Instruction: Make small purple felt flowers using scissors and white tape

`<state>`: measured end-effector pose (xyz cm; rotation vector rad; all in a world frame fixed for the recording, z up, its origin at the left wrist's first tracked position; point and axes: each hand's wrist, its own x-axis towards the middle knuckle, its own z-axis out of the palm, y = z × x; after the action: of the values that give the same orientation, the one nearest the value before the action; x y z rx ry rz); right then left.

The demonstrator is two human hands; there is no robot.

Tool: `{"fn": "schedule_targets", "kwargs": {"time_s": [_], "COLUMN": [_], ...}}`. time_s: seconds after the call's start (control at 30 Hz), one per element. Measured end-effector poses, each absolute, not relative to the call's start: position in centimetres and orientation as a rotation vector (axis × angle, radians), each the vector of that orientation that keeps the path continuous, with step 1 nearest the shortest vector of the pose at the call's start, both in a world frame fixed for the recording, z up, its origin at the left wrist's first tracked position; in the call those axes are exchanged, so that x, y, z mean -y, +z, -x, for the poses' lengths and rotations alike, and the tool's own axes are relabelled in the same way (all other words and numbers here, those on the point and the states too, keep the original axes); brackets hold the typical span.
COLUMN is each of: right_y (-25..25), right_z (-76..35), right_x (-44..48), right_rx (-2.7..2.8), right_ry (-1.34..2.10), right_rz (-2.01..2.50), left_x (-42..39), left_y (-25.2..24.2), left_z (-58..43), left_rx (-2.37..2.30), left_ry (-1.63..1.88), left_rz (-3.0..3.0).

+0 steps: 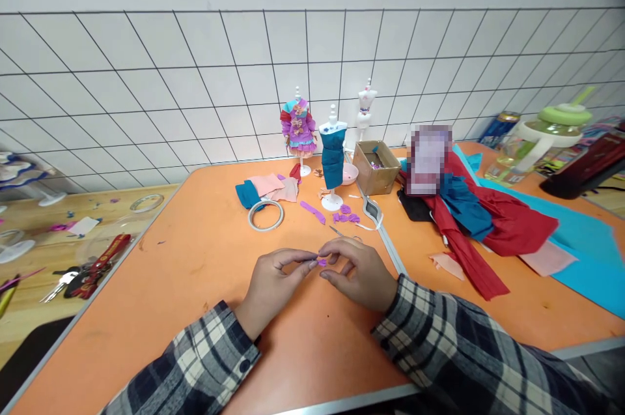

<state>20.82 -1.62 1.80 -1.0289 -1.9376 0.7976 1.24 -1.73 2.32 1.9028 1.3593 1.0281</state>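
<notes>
1. The left hand [315,263] has thumb and forefinger pinched on a purple piece [322,263], between both hands above the counter [195,271].
2. The right hand [321,265] curves around it, thumb and forefinger apart; whether another finger touches it, I cannot tell.
3. Just beyond lie scissors [336,230], purple bits [346,218] and a strip [312,212].
4. A ring [266,228] lies beside cloth scraps [266,184].
</notes>
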Motion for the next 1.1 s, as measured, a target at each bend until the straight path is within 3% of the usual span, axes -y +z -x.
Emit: {"fn": "schedule_targets", "kwargs": {"time_s": [0.17,0.43,0.8,1.1], "right_y": [1.7,1.7,0.7,1.5], "right_z": [-20.5,-20.5,-19.8,-20.8], "right_x": [1.7,1.3,1.0,1.2], "right_rx": [1.979,1.941,1.628,1.936], "right_ry": [0.638,0.728,1.288,0.737], "right_rz": [1.038,1.093,1.238,1.045], "left_x": [1.8,1.8,1.9,1.3], "left_y": [2.4,2.4,2.0,2.1], "left_z": [-1.4,-1.3,-1.2,-1.3], "left_rx": [-1.281,-1.22,-1.245,-1.238], "left_ry": [0.968,0.927,0.897,0.909], "left_rz": [-1.837,-1.928,-2.102,-1.615]}}
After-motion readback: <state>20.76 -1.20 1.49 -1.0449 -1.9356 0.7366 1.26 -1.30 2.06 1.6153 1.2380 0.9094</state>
